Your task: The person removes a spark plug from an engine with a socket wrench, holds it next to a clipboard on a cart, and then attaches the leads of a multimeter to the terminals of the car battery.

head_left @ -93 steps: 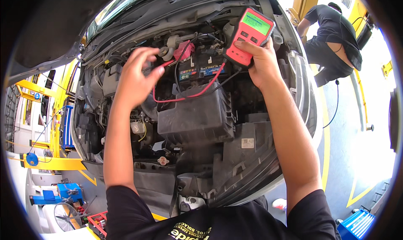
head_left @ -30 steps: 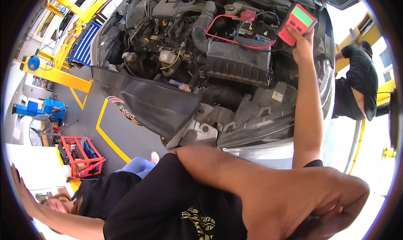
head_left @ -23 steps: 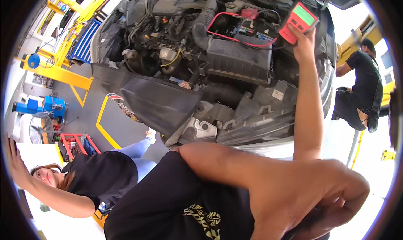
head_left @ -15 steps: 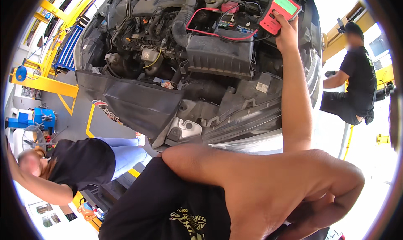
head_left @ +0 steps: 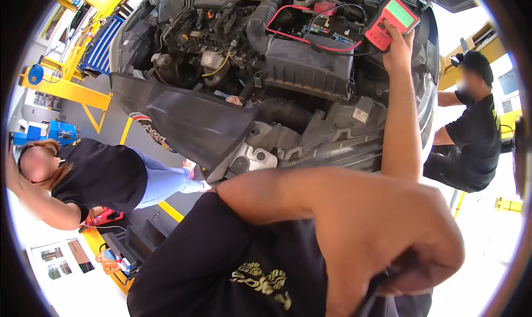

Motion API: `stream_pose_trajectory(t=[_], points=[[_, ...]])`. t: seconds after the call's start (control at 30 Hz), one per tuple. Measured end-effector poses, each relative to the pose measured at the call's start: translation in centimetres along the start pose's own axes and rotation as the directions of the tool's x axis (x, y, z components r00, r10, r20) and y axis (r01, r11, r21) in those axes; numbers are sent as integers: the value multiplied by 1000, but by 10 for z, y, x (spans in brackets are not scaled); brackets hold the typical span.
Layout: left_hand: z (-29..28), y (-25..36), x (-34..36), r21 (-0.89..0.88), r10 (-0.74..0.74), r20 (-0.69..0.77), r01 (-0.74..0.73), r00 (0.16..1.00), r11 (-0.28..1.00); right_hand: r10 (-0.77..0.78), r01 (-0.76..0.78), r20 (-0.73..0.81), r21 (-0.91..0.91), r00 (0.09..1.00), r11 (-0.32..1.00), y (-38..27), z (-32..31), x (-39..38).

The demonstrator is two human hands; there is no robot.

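My right hand [head_left: 398, 44] holds up a red handheld battery tester [head_left: 392, 24] with a lit green screen. Its fingers are wrapped round the case, and the thumb lies on the front below the screen. Red and black leads [head_left: 327, 46] run from the tester to the car battery [head_left: 341, 28], where a red terminal cover [head_left: 325, 7] shows. Close in front, my left arm [head_left: 277, 192] bends across the view. My left hand [head_left: 429, 234] is curled and blurred near the lower right; its fingers are hidden, so I cannot tell whether it holds anything.
The open engine bay has a black air filter box [head_left: 310, 67] and ribbed intake hose [head_left: 259, 26]. A dark fender cover [head_left: 183, 109] drapes over the car's front. One person [head_left: 105, 173] stands at left, another [head_left: 471, 128] at right. Yellow lift parts [head_left: 72, 92] stand behind.
The view has shifted, so the car and tester sit farther right. My left hand has curled more. The person at right has lowered, and the one at left has shifted.
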State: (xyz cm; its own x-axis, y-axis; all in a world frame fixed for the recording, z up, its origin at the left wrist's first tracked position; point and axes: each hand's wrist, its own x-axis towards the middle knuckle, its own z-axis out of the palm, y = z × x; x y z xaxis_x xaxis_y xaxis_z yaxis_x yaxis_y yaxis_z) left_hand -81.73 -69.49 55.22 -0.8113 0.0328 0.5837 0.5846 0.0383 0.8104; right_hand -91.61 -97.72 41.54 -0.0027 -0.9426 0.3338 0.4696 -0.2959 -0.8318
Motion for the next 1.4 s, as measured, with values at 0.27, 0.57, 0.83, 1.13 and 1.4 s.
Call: stream_pose_trajectory(t=[0.27,0.57,0.83,1.13,1.4], points=[[33,-13,-93,-78,-273,-338,263,901,962,-45,44,25,42,999,998,5,9,2],[56,11,-215,-7,-290,-947,889,141,457,59,-70,58,202,997,977,-4,-3,-5],[82,-22,-271,-32,486,-873,999,-39,23,55,-68,74,188,996,980,-5,0,-1],[89,-57,-300,29,532,-840,986,112,-162,72,-87,87,179,994,980,-7,-1,-6],[84,-57,-299,1,491,-865,977,108,-213,72,-87,79,201,994,976,-4,-6,-1]])
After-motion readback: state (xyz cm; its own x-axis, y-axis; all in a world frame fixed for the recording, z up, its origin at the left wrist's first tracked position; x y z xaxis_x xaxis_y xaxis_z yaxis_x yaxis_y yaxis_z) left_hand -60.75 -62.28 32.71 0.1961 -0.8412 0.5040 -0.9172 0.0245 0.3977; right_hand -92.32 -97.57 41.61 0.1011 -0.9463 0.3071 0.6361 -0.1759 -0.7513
